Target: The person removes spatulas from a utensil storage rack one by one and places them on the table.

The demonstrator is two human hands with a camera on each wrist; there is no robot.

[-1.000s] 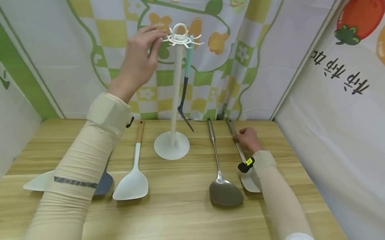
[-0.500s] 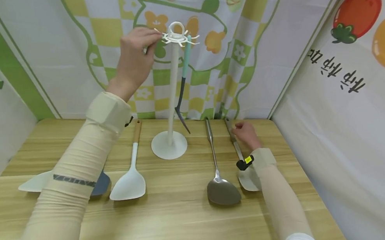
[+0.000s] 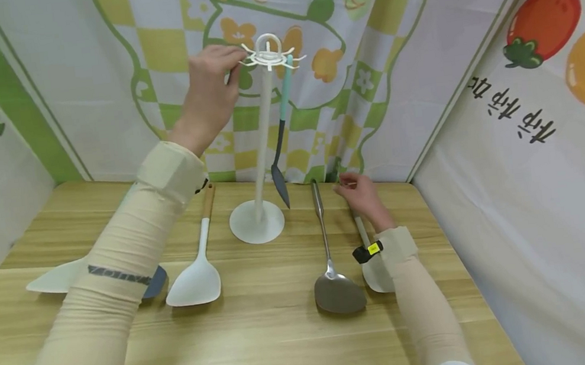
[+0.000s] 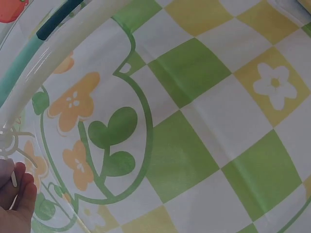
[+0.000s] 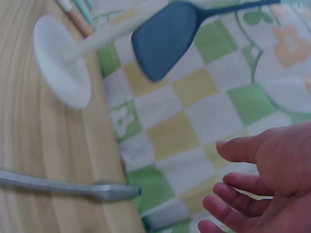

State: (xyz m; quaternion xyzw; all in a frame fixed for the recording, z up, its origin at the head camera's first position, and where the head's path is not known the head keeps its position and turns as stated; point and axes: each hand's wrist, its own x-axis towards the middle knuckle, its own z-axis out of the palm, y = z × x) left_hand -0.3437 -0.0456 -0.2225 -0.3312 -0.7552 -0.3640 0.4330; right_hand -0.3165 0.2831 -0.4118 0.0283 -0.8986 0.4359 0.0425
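Observation:
A white utensil rack [image 3: 263,138] stands upright on a round base, with a ring and hooks on top. My left hand [image 3: 213,87] pinches one hook; its fingertips wrap that prong in the left wrist view. From another hook hangs a spatula [image 3: 286,91] with a mint handle and a dark blade [image 5: 167,39]. My right hand [image 3: 360,196] hovers over the handle end of a pale grey spatula [image 3: 379,274]. In the right wrist view the fingers are loosely bent, thumb apart, holding nothing. The forearm partly covers that spatula.
On the wooden table [image 3: 266,340] lie a metal spatula [image 3: 339,293], a white spatula [image 3: 196,282] with a wooden handle, a blue-grey utensil head [image 3: 155,282] and a white utensil [image 3: 56,278], the last two partly behind my left forearm. A patterned curtain [image 3: 166,47] hangs close behind.
The rack's top has turned, so the hanging spatula shows more of its blade's face. My left hand stays at the hooks. My right hand has moved up and left, off the grey spatula's side.

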